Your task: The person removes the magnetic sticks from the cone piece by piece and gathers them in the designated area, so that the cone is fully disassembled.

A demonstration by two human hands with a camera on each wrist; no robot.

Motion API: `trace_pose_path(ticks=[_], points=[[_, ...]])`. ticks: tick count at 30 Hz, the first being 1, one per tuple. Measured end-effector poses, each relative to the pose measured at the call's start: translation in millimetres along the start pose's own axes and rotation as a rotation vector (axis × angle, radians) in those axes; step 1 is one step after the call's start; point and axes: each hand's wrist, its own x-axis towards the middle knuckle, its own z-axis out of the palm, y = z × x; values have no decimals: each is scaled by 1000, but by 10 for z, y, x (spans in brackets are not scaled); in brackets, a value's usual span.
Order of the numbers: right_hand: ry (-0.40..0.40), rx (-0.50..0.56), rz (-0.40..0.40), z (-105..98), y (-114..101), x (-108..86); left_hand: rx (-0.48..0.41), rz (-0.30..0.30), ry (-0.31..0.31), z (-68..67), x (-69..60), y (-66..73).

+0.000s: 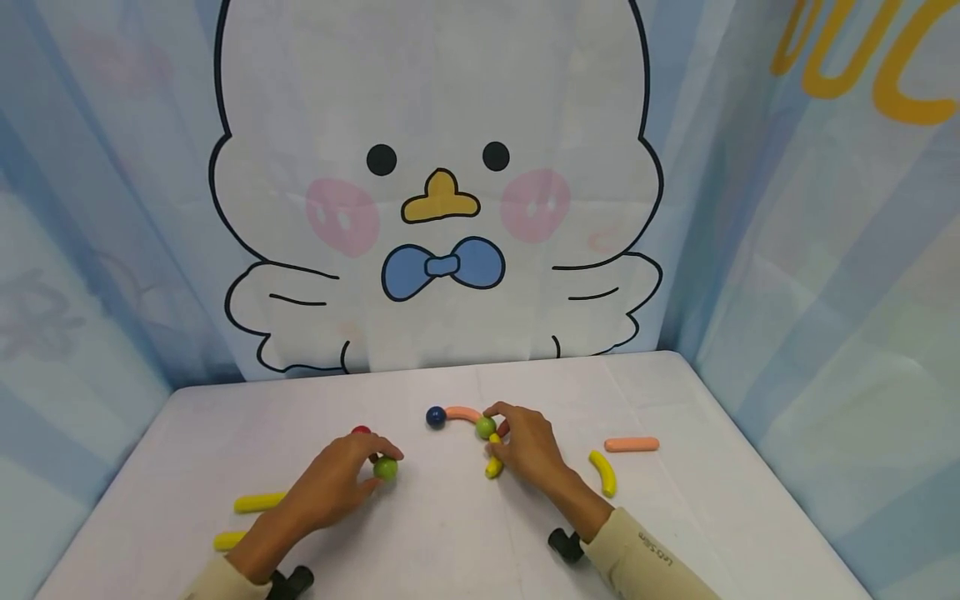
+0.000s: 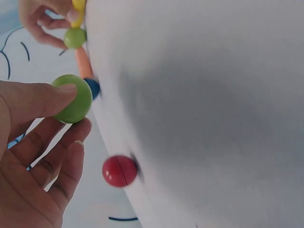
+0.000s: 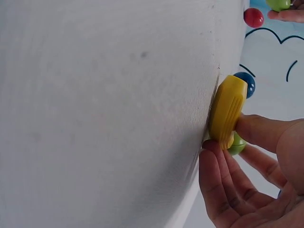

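Note:
My left hand [image 1: 333,483] pinches a green ball [image 2: 75,99] between thumb and fingers, raised over the white table. Beyond its fingertips a red ball [image 2: 119,171] lies on the tabletop, partly hidden in the head view. My right hand [image 1: 528,446] grips a short curved yellow piece [image 3: 229,111] at the end of a row. That piece meets a second green ball [image 1: 485,427], which the right index finger reaches. From this ball a curved orange piece [image 1: 462,412] runs left to a dark blue ball [image 1: 436,417].
To the right lie a straight orange stick [image 1: 632,445] and another curved yellow piece [image 1: 603,473]. Two yellow sticks [image 1: 258,502] are partly behind my left forearm. A curtain with a cartoon bird [image 1: 442,317] hangs along the table's back edge.

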Motion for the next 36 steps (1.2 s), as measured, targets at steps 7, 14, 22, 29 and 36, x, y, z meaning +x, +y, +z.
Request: trace_pose_path(ticks=[7, 14, 22, 29, 36], points=[[-1, -3, 5, 5, 3, 1, 40, 9, 26, -165, -39, -208], [-1, 3, 2, 4, -2, -11, 55, 7, 41, -303, -74, -404], [-5, 3, 8, 1, -7, -18, 69, -22, 52, -427, -43, -647], [-5, 3, 1, 3, -2, -16, 104, -47, 44, -500, -8, -807], [-2, -9, 3, 7, -3, -6, 140, -68, 35, -567, 81, -945]])
